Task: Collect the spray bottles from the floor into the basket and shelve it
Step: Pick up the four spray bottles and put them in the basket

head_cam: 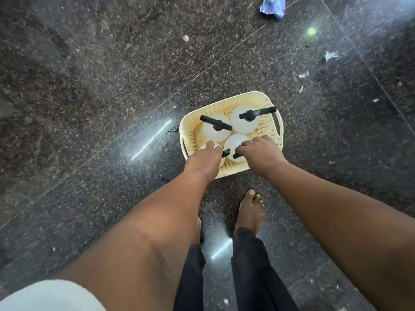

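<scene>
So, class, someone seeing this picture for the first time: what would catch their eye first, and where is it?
A cream basket on the dark speckled floor, right of centre, holding four white spray bottles with black heads. Both hands reach in: the left hand and right hand each on a near bottle. A blue cloth lies at the top edge.

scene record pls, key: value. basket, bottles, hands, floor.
basket: cream perforated basket, on the floor, not shelved
bottles: four white spray bottles with black heads, upright inside; far-left bottle, far-right bottle
left hand: left hand closed on the near-left bottle
right hand: right hand closed on the near-right bottle
floor: dark speckled stone floor, paper scraps, blue cloth at far edge; no loose bottles seen
</scene>
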{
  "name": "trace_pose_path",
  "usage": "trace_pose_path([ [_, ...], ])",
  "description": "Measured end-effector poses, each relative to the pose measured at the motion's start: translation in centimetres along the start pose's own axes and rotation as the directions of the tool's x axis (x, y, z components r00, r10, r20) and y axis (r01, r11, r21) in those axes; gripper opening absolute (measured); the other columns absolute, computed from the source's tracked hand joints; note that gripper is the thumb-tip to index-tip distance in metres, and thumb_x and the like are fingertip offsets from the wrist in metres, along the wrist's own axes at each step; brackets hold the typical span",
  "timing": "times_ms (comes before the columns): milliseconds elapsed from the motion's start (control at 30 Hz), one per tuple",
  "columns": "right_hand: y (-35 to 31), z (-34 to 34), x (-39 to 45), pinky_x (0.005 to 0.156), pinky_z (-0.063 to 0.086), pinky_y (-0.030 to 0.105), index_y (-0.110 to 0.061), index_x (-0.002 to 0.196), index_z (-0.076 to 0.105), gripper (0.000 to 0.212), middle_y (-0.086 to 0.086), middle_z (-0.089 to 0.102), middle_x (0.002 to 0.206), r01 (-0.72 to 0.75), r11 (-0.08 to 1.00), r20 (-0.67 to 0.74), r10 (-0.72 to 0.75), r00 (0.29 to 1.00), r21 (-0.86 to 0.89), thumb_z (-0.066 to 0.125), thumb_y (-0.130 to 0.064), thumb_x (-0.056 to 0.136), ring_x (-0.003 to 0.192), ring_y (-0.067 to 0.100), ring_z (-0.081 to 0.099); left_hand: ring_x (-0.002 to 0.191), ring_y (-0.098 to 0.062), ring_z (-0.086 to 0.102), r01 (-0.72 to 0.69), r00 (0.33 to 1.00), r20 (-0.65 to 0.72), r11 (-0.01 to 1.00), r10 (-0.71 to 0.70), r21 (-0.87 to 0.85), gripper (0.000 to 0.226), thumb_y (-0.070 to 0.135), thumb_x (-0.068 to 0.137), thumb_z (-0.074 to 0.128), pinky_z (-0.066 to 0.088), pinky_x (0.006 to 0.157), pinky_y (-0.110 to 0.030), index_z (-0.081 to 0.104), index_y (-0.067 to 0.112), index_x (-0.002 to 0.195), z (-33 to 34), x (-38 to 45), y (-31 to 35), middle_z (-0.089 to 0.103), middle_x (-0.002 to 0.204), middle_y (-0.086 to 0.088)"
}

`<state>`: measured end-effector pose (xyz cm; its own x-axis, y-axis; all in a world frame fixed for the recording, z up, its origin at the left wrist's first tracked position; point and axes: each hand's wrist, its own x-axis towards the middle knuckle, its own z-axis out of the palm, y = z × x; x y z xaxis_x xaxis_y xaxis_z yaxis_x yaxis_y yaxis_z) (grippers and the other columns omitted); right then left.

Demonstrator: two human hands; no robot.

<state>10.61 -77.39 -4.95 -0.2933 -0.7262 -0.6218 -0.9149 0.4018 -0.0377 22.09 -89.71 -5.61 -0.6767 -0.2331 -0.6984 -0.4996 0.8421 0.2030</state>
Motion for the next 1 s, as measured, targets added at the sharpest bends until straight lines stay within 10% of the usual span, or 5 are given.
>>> trace_pose_path([
  [300,1.5,-0.4,-1.2,0.109,0.028,0.041,-0.028,0.135,0.052,0.044,-0.003,0.057,0.136,0.003,0.984,-0.098,0.015,0.995,0.181,0.051,-0.044,0.094,0.131,0.021,0.046,0.117,-0.034,0.052,0.007,0.998,-0.065,0.999,-0.010,-0.044,0.061,0.056,0.095,0.041,0.045,0.089,-0.048,0.036,0.016,0.141,0.1,-0.3,-1.3,0.044,0.136,-0.010],
  [433,4.1,-2.3,-3.8,0.088,0.043,0.035,-0.010,0.122,0.062,0.037,0.010,0.064,0.122,-0.188,0.729,-0.309,0.489,0.816,0.658,0.052,-0.034,0.095,0.107,0.026,0.060,0.123,-0.031,0.048,0.113,0.962,-0.206,0.948,-0.179,-0.299,0.063,0.056,0.098,0.033,0.041,0.096,-0.044,0.038,0.012,0.142,-0.6,-2.6,-3.3,0.045,0.141,-0.011],
  [633,9.0,-0.8,-1.2,0.092,0.047,0.038,-0.016,0.144,0.038,0.066,0.012,0.048,0.141,-0.580,0.144,0.350,0.673,0.651,0.802,0.068,-0.025,0.086,0.115,0.029,0.055,0.125,-0.038,0.044,0.435,0.810,0.090,0.490,-0.579,-0.756,0.070,0.032,0.093,0.054,0.041,0.101,-0.049,0.016,0.012,0.148,1.1,2.9,-6.6,0.040,0.143,-0.013],
  [800,8.6,2.3,2.3,0.091,0.048,0.040,0.001,0.126,0.058,0.040,0.018,0.062,0.121,-0.599,0.315,0.391,0.525,0.756,0.736,0.064,-0.015,0.091,0.111,0.034,0.059,0.090,-0.038,0.061,0.606,0.680,0.157,0.429,-0.716,-0.670,0.040,0.006,0.090,0.050,0.049,0.078,-0.051,0.039,0.008,0.129,26.1,-4.1,-8.8,0.062,0.111,-0.019],
  [1000,7.5,4.3,0.3,0.083,0.055,0.039,0.006,0.115,0.059,0.025,0.021,0.064,0.113,-0.623,0.232,0.384,0.613,0.690,0.747,0.050,-0.004,0.093,0.099,0.032,0.064,0.103,-0.038,0.057,0.532,0.649,0.022,0.434,-0.760,-0.727,0.033,0.018,0.098,0.038,0.043,0.093,-0.051,0.038,0.012,0.131,24.6,-4.4,-9.6,0.058,0.122,-0.016],
])
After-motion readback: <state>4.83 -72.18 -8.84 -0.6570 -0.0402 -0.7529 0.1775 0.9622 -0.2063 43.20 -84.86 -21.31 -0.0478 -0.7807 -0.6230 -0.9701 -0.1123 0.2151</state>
